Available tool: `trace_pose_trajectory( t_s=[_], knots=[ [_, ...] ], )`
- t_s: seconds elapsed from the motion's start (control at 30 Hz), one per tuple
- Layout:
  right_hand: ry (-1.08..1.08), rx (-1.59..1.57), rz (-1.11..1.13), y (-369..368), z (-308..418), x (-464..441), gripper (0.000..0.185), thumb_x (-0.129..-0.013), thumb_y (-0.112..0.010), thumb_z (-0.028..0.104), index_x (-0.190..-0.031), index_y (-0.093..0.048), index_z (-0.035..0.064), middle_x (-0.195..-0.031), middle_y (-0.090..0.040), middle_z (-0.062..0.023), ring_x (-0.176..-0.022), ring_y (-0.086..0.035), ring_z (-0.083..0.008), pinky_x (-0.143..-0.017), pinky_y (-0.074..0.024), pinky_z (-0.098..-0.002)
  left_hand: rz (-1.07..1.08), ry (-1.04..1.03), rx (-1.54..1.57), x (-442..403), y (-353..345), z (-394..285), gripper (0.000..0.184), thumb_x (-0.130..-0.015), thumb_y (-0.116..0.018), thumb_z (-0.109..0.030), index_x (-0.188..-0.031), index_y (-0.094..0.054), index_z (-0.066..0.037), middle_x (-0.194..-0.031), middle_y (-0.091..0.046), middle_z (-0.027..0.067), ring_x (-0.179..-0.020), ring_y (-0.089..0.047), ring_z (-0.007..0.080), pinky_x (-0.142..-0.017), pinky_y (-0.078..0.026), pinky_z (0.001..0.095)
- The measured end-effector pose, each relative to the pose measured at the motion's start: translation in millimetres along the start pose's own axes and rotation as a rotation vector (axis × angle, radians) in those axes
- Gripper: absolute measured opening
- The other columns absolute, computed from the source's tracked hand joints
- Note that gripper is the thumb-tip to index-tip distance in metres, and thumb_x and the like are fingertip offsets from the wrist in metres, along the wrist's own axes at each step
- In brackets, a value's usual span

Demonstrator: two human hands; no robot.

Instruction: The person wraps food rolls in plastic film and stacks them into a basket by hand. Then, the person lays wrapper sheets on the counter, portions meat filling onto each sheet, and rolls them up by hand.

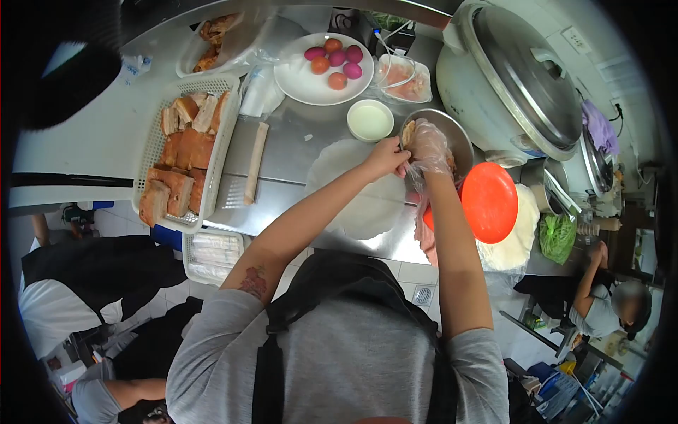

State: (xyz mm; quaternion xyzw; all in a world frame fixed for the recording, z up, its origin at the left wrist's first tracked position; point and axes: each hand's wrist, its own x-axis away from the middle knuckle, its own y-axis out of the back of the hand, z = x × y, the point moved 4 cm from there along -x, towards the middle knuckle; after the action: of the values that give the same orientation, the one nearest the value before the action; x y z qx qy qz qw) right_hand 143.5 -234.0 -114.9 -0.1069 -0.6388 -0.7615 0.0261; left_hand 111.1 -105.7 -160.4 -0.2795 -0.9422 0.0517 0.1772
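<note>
My left hand [387, 157] is bare, its fingers closed at the near-left rim of a metal bowl [464, 139]. Inside that bowl is my right hand [429, 145], in a clear plastic glove, fingers curled down and partly hidden. Tan food [408, 132] shows beside the gloved fingers; what they grip cannot be made out. A thin, pale round sheet [346, 201] lies flat on the steel counter under my left forearm. Just behind it stands a small bowl of whitish liquid [370, 120]. A wooden rolling pin [256, 164] rests farther left.
A white basket [227, 134] of browned meat slabs stands left. Behind are a plate [293, 88] of pink and orange eggs and a tray of pale meat [405, 79]. An orange-red oval dish [489, 203] and a large lidded cooker [487, 92] are right. People stand on both sides.
</note>
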Motion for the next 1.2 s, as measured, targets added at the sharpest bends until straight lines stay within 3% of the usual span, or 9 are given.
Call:
trace_pose_trajectory(
  t_s=[0.13, 0.33, 0.43, 0.6, 0.7, 0.77, 1.0, 1.1, 1.2],
  knots=[
    [-0.003, -0.117, -0.034, -9.9, -6.8, -4.1, 0.05, -0.07, -0.08, 0.017, -0.115, -0.064, -0.0003, -0.104, -0.072, -0.0195, -0.097, -0.071, -0.0328, -0.084, -0.056, -0.0416, -0.008, 0.007, 0.057, 0.6, 2.9, -3.3, 0.02, -0.099, -0.059, -0.013, -0.111, -0.052, 0.001, -0.085, -0.066, 0.0131, -0.062, -0.067, 0.0186, -0.059, -0.061, 0.0342],
    [-0.103, -1.23, -0.377, -37.4, -43.0, -1.9, 0.036, -0.082, -0.072, 0.009, -0.116, -0.064, 0.0003, -0.099, -0.07, -0.0143, -0.083, -0.071, -0.0245, -0.073, -0.0586, -0.0357, -0.025, 0.007, 0.066, 14.6, 4.3, -5.5, 0.046, -0.099, -0.058, -0.017, -0.138, -0.044, 0.004, -0.092, -0.068, 0.0142, -0.073, -0.071, 0.0207, -0.067, -0.061, 0.0341],
    [-0.477, -1.588, -0.339, -3.5, -25.0, 38.0, 0.033, -0.086, -0.069, 0.005, -0.118, -0.061, 0.0006, -0.099, -0.07, -0.0155, -0.081, -0.072, -0.027, -0.072, -0.0608, -0.0374, -0.082, -0.018, -0.015, 35.1, 8.7, 2.7, 0.057, -0.099, -0.057, -0.016, -0.149, -0.038, 0.001, -0.098, -0.07, 0.0141, -0.079, -0.07, 0.0181, -0.073, -0.059, 0.0315],
    [-0.223, -2.207, -0.274, -25.0, -45.1, 32.2, 0.044, -0.086, -0.051, -0.016, -0.128, -0.045, -0.0052, -0.12, -0.058, -0.0215, -0.111, -0.063, -0.036, -0.1, -0.0556, -0.0449, -0.044, -0.185, -0.158, 79.7, 13.1, 67.9, 0.047, -0.096, -0.056, -0.01, -0.143, -0.053, -0.004, -0.102, -0.071, 0.0099, -0.082, -0.066, 0.0122, -0.076, -0.055, 0.0262],
    [-0.107, -2.273, -0.14, -6.0, -42.2, 52.8, 0.053, -0.082, -0.042, -0.023, -0.132, -0.042, -0.004, -0.127, -0.052, -0.0225, -0.123, -0.055, -0.0387, -0.11, -0.0491, -0.049, -0.043, -0.181, -0.368, 127.8, -3.5, 59.1, 0.04, -0.092, -0.058, -0.004, -0.132, -0.063, -0.007, -0.104, -0.07, 0.008, -0.089, -0.066, 0.0182, -0.081, -0.054, 0.0298],
    [-0.09, -2.271, -0.125, 19.4, -35.5, 80.5, 0.062, -0.077, -0.04, -0.024, -0.134, -0.043, -0.0006, -0.125, -0.052, -0.0213, -0.124, -0.054, -0.038, -0.111, -0.0472, -0.0522, -0.115, -0.398, -0.661, 153.8, -7.2, 49.8, 0.041, -0.088, -0.06, -0.001, -0.128, -0.066, -0.008, -0.108, -0.067, 0.0093, -0.098, -0.063, 0.0245, -0.088, -0.052, 0.0344],
    [0.211, -2.368, -0.106, 93.2, -73.7, 167.2, 0.051, -0.079, -0.052, -0.01, -0.13, -0.044, -0.0112, -0.128, -0.054, -0.0262, -0.126, -0.052, -0.042, -0.117, -0.0405, -0.0514, -0.051, -0.708, -1.003, 181.9, -8.3, 68.9, 0.05, -0.076, -0.065, 0.003, -0.125, -0.067, -0.009, -0.131, -0.056, 0.0128, -0.126, -0.049, 0.0351, -0.105, -0.044, 0.0436],
    [0.126, -2.423, -0.173, 108.2, -87.6, 204.6, 0.037, -0.091, -0.064, 0.013, -0.12, -0.054, -0.0085, -0.121, -0.06, -0.0235, -0.119, -0.058, -0.0383, -0.109, -0.0487, -0.0501, 0.018, -0.699, -1.023, 189.3, -13.3, 78.3, 0.053, -0.075, -0.065, 0.003, -0.126, -0.066, -0.01, -0.138, -0.053, 0.0137, -0.133, -0.045, 0.0365, -0.11, -0.04, 0.045],
    [0.008, -2.478, -0.219, 98.4, -111.5, 218.6, 0.035, -0.095, -0.066, 0.022, -0.114, -0.057, -0.0062, -0.114, -0.064, -0.0203, -0.108, -0.062, -0.0349, -0.099, -0.055, -0.0459, 0.057, -0.717, -1.006, 195.6, -18.7, 80.7, 0.053, -0.075, -0.065, 0.002, -0.127, -0.066, -0.01, -0.139, -0.052, 0.0139, -0.134, -0.045, 0.0358, -0.11, -0.039, 0.0466]
  ],
)
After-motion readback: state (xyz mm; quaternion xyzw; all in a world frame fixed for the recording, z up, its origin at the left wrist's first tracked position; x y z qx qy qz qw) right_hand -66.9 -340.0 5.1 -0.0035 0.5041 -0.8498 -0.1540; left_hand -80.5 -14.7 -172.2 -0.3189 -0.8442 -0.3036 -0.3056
